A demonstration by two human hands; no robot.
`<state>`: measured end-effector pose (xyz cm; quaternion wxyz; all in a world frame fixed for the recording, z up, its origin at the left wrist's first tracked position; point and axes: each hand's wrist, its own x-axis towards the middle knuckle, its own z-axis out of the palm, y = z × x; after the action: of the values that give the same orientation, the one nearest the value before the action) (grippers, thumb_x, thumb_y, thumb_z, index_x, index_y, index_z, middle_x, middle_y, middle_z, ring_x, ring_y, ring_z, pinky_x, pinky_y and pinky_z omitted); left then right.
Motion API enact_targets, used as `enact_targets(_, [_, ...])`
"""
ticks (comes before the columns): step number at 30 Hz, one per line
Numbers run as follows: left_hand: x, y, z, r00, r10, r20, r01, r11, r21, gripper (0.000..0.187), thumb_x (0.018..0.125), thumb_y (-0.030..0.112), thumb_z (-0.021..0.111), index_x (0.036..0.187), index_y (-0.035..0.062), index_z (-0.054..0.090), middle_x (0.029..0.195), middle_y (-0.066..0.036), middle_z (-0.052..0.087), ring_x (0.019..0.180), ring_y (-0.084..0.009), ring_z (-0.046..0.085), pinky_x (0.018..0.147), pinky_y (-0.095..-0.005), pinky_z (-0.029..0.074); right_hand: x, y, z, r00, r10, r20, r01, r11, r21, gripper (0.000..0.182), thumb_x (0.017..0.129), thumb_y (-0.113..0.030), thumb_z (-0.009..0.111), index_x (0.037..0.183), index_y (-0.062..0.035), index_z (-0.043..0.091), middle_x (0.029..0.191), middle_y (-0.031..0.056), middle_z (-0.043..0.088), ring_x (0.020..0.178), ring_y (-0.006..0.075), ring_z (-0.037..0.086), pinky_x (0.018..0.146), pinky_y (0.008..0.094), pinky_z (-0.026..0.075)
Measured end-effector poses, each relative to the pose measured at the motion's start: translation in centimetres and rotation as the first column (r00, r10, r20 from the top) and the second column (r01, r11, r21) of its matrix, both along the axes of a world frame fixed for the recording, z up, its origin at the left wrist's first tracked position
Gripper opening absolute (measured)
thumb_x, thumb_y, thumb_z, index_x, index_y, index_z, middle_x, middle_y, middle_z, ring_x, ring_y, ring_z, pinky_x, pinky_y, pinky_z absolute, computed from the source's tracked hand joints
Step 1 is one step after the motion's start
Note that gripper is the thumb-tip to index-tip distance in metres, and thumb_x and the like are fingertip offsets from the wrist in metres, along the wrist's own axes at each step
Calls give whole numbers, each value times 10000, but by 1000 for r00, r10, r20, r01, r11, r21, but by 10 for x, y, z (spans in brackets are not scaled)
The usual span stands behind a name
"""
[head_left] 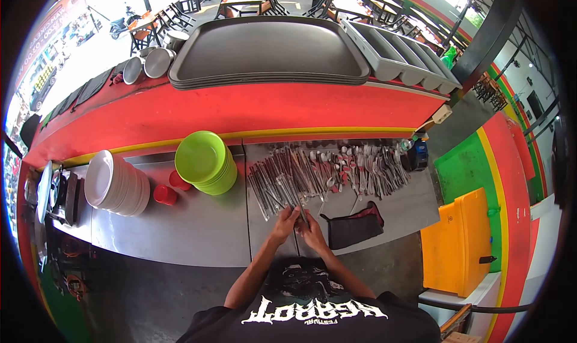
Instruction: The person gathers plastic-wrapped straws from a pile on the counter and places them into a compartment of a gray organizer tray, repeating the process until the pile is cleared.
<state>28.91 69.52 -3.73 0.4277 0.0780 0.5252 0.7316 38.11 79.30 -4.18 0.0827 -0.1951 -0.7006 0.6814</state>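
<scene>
Both my hands are close together at the front of the metal counter [210,235]. My left hand [284,226] and my right hand [311,232] are closed around the lower ends of a bundle of thin utensils [291,193], some in clear wrapping. Beyond them, rows of wrapped utensils [264,184] lie on the counter, with loose spoons and forks [366,166] to the right. A black cloth pouch [354,227] with a red lining lies just right of my right hand.
Green bowls [201,160], red cups [165,194] and white plates [114,181] stand left. Dark trays [270,48] and a grey cutlery holder [402,54] rest on the red ledge [240,109]. A yellow box [457,241] stands at the right.
</scene>
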Motion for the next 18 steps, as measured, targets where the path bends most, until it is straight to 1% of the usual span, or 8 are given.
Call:
enact_targets(5, [5,3,-3,1000,-5,20,4,999,32,269,1001,304,520,896,58,540,707,6,508,617,-106,504,525,-270,431,4,3,6,1000,-4,-8,3,999,-37,276,996,-209,496,1178,-3,517,778,11,581,641,77,545,537,221,410])
enact_targets(8, [3,6,0,999,-3,40,1,999,50,261,1000,298,523,890,62,534,698,8,494,605,-109,492,530,-274,433,2,4,22,998,-18,58,21,998,-54,201,975,-127,489,1134,-16,541,780,23,572,654,89,521,600,252,432])
enact_targets(11, [-3,9,2,998,-25,60,23,999,35,257,1001,296,522,893,63,538,701,2,508,608,-113,502,541,-283,437,-3,7,18,998,-36,52,40,996,-78,198,976,-144,491,1107,-6,545,764,24,575,643,93,526,583,257,431])
enact_targets(14, [-10,8,-10,995,-85,53,84,996,13,271,998,305,525,893,57,543,719,-15,548,620,-122,525,553,-294,442,-9,16,-5,997,-11,81,20,994,-107,247,997,-217,492,1114,-5,539,757,19,592,612,78,523,530,236,405])
enact_targets(17, [-18,8,-17,993,-120,22,121,992,-33,298,992,327,533,886,48,549,731,-37,587,627,-134,548,559,-301,446,-15,20,-15,993,21,115,-6,993,-122,226,992,-232,501,1053,-19,548,738,23,586,595,78,510,529,233,397])
enact_targets(18, [-20,6,-17,992,-124,14,125,991,-56,308,989,334,536,883,45,551,733,-45,599,628,-138,555,560,-302,447,-18,21,-11,988,33,149,-20,996,-87,230,989,-238,504,1035,-16,547,736,29,586,601,81,515,533,239,403])
